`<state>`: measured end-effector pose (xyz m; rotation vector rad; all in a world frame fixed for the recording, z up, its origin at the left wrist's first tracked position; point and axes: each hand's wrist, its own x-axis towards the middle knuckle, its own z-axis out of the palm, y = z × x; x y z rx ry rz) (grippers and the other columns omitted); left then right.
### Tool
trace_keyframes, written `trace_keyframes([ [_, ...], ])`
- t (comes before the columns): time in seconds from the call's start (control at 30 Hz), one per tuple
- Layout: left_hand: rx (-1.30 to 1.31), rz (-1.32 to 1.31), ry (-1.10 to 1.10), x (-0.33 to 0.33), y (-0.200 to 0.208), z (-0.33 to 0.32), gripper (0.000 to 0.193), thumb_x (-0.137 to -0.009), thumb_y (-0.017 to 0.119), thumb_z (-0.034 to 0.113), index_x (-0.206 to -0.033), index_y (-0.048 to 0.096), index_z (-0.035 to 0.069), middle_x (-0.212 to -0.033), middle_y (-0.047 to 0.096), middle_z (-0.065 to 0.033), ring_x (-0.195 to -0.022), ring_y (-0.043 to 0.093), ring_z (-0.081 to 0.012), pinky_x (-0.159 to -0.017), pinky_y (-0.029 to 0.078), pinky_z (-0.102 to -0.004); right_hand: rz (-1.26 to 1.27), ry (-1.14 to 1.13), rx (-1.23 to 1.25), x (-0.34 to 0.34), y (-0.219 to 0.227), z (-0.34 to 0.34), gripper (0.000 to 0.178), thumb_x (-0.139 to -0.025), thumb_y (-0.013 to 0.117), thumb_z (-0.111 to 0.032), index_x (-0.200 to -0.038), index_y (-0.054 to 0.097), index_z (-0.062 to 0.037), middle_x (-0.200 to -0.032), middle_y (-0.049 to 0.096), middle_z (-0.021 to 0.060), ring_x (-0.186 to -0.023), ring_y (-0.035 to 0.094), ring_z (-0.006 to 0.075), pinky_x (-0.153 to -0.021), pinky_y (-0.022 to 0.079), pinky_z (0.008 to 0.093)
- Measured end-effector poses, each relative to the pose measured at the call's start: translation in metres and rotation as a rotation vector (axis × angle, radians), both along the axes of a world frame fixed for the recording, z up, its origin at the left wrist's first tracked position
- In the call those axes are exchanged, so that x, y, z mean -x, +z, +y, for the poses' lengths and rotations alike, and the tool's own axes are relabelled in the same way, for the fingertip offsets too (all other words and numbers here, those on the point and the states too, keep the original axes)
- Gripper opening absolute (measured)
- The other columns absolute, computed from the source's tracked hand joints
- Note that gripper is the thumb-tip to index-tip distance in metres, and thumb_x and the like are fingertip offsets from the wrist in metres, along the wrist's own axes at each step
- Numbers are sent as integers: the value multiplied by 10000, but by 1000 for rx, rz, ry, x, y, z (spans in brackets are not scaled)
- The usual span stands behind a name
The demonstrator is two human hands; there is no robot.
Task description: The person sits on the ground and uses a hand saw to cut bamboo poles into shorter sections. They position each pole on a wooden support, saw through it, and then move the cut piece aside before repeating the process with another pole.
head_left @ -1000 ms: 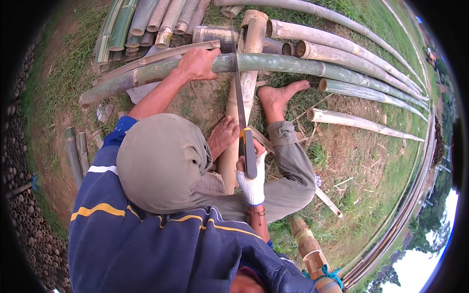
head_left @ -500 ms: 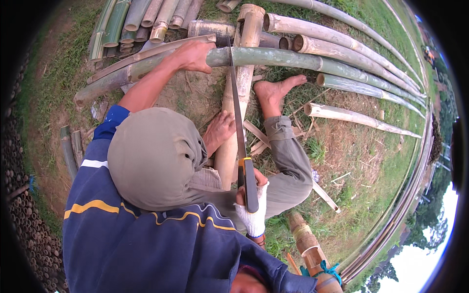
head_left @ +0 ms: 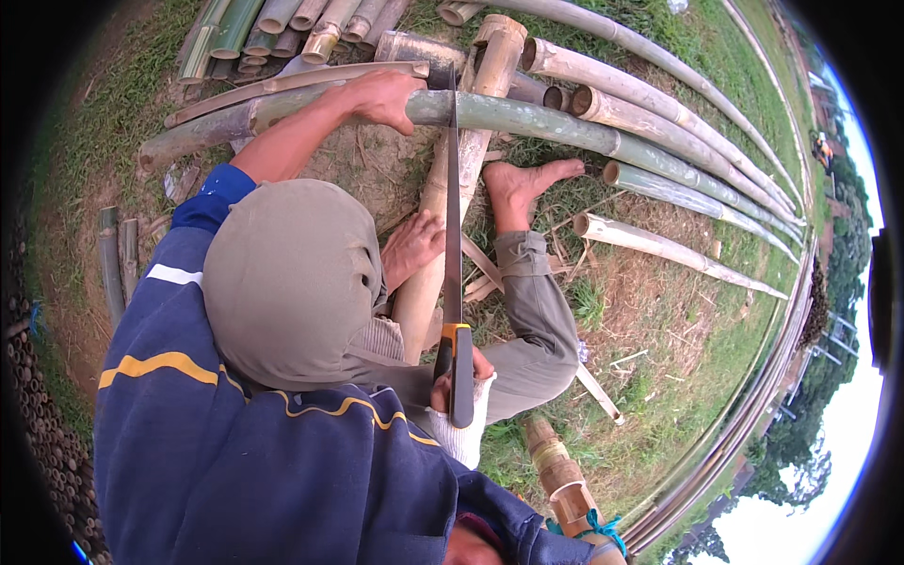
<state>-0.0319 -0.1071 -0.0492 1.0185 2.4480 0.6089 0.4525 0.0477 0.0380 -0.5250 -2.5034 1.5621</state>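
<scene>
My left hand (head_left: pixel 381 97) grips a long green bamboo pole (head_left: pixel 551 122) from above, just left of the saw. The pole lies across a thick, pale bamboo support (head_left: pixel 471 146). In my right hand (head_left: pixel 461 441), which wears a white glove with bare fingertips, is a handsaw (head_left: pixel 453 217) with a black and yellow handle. Its blade crosses the pole near the support, tip beyond the far side; the cut's depth cannot be made out. One bare foot (head_left: pixel 412 247) rests against the support, the other (head_left: pixel 523 188) on the ground to its right.
A split bamboo strip (head_left: pixel 292 83) lies along the pole's left part. Several cut bamboo lengths (head_left: pixel 320 38) are piled at the far left. More long poles (head_left: pixel 650 89) stretch off to the right. A bamboo piece tied with teal cord (head_left: pixel 570 504) stands at the lower right.
The saw's handle has come slightly left and toward me, and the blade now points straighter ahead. My left hand keeps its hold on the pole. The whole view has shifted a little.
</scene>
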Motion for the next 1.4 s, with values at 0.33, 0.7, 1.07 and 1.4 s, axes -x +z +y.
trace_keyframes([
  [0.33, -28, -28, -26, 2, 7, 7, 697, -644, 869, 330, -1232, 727, -17, -1083, 793, -266, -1043, 764, -436, -930, 596, -507, 105, 71, 131, 220, -49, 14, 704, -852, 655, 71, -1528, 472, -4, -1340, 595, 146, -1127, 622, 252, -1056, 514, 349],
  [0.7, -30, -131, -37, 7, 7, 2, 669, -653, 847, 303, -1218, 720, -31, -1012, 784, -247, -961, 762, -399, -871, 587, -500, 117, 52, -171, 79, -39, 21, 591, -993, 643, -249, -1496, 512, 33, -1362, 599, 208, -1199, 628, 312, -1050, 486, 410],
  [1.07, -76, -212, -47, 18, -12, -7, 569, -680, 859, 316, -1139, 762, -7, -1039, 806, -203, -965, 762, -328, -864, 576, -450, 161, 72, -167, 77, -21, 7, 580, -1031, 611, -311, -1493, 524, 28, -1307, 652, 223, -1168, 675, 317, -1047, 523, 429],
  [1.4, -48, -339, -101, 24, 0, 16, 543, -704, 863, 319, -1125, 760, -9, -1009, 808, -167, -903, 743, -288, -829, 578, -432, 158, 82, -54, 197, -35, 24, 545, -1002, 653, 29, -1516, 484, -34, -1297, 605, 164, -1071, 639, 251, -984, 528, 354],
])
